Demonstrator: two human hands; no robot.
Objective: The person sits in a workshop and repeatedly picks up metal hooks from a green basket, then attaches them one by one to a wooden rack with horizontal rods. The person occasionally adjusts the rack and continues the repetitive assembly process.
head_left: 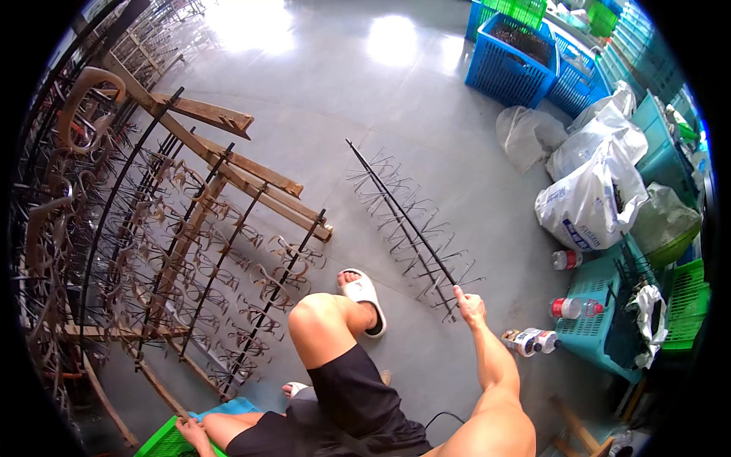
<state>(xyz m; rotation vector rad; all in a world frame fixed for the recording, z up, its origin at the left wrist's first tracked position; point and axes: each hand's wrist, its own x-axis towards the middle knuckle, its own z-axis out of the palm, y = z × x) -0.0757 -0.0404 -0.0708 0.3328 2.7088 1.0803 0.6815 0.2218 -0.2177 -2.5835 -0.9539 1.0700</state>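
Observation:
My right hand (471, 305) is closed round the near end of a long black hanging rack (407, 221) with thin wire hooks along both sides. The rack slants away over the grey floor toward the far left, and its hooks look bare. At the lower left, my left hand (194, 433) is beside my thigh at the rim of a green plastic basket (161, 440). Its fingers are small and partly hidden, so their grip is unclear. Similar black racks (278, 286) stand to the left, hung with many brownish, eyeglass-frame-like pieces.
A wooden stand (263, 171) supports the loaded racks, its beam ends jutting rightward. Blue crates (509, 72) stand at the far right. White plastic bags (590, 198), a teal basket (590, 293) and bottles (529, 340) line the right side. My sandaled foot (362, 297) is near the held rack.

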